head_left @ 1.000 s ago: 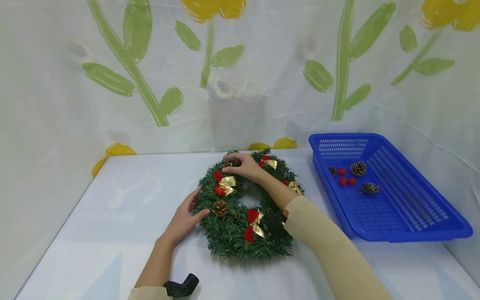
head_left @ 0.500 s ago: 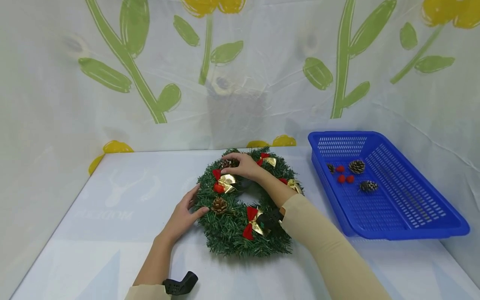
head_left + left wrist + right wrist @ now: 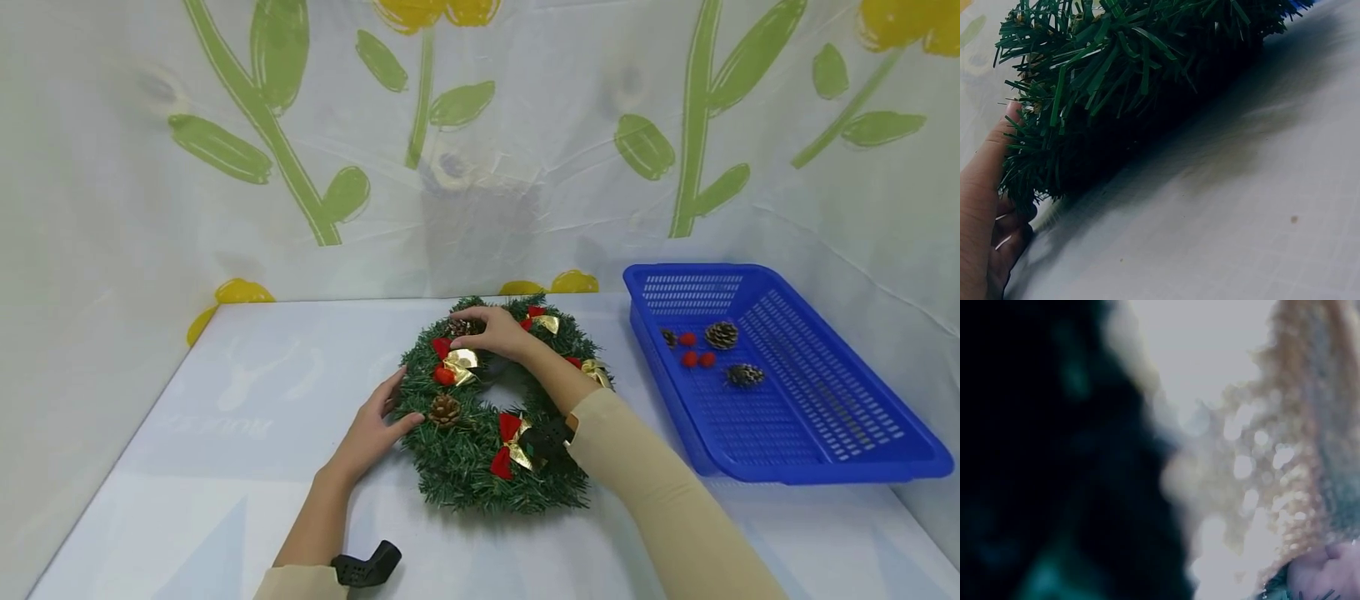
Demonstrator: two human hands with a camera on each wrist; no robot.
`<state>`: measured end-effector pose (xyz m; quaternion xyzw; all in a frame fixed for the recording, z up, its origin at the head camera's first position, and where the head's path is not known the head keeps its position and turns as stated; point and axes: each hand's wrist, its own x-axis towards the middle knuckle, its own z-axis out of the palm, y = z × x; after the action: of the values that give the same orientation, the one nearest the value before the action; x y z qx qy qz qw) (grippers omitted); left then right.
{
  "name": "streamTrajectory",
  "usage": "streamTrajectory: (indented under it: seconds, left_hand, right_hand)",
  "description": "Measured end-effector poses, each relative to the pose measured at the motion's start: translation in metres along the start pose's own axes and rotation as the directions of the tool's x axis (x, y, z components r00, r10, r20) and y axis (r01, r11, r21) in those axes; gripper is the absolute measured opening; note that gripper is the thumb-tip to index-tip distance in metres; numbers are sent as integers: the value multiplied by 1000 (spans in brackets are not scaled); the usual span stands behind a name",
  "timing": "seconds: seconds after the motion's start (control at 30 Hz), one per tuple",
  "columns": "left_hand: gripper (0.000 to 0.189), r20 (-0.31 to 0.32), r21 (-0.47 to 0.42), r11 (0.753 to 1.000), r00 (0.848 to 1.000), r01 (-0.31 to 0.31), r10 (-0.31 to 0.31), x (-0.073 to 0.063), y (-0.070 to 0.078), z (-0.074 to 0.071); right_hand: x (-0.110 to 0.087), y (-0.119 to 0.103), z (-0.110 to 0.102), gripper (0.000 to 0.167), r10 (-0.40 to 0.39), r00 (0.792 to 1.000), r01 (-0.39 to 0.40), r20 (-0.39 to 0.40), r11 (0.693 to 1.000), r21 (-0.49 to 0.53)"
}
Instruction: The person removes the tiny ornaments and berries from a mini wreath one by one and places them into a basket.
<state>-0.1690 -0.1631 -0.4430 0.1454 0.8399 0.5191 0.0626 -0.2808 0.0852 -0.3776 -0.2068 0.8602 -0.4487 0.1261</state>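
Observation:
A green wreath point(image 3: 480, 475) lies on the white table, decorated with red-and-gold bows point(image 3: 513, 446), a red berry-like ball point(image 3: 444, 376) and a brown pine cone point(image 3: 445, 410). My left hand point(image 3: 375, 429) grips its left rim, thumb on top; in the left wrist view the fingers point(image 3: 1013, 240) curl low beside the greenery. Reaching across the wreath, my right hand point(image 3: 498, 333) pinches a darker pine cone point(image 3: 460, 327) at the upper left, between thumb and fingers. That cone is partly hidden by the hand. Blurred gold ribbon point(image 3: 1247, 462) fills much of the right wrist view.
At the right stands a blue perforated basket point(image 3: 810, 454) holding several pine cones point(image 3: 721, 335) and red balls point(image 3: 707, 359). A white cloth wall point(image 3: 480, 225) with painted flowers rises behind the table, and side walls close it in.
The view shifts slightly. Both hands keep nearly the same places on the wreath, and the right fingers stay at the upper-left pine cone.

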Motion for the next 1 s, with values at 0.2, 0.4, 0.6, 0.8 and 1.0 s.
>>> streamTrajectory:
  seconds: [0.2, 0.4, 0.6, 0.8, 1.0]
  left_hand:
    - [78, -5, -4, 1000, 1000, -9, 9, -1, 1, 1]
    - [78, -5, -6, 1000, 1000, -23, 23, -1, 2, 0]
    - [78, -5, -4, 1000, 1000, -20, 20, -1, 3, -1]
    - [78, -2, -7, 1000, 1000, -18, 18, -1, 5, -1]
    - [78, 2, -10, 1000, 1000, -12, 12, -1, 4, -1]
  right_hand:
    - [-1, 2, 0, 51, -14, 1000, 14, -1, 999, 42]
    - [-1, 5, -2, 48, 5, 1000, -5, 0, 986, 165]
    - [-1, 7, -5, 45, 29, 1000, -24, -13, 962, 270]
    - [0, 4, -7, 43, 41, 999, -33, -21, 955, 293]
    - [0, 0, -6, 40, 41, 998, -22, -53, 948, 317]
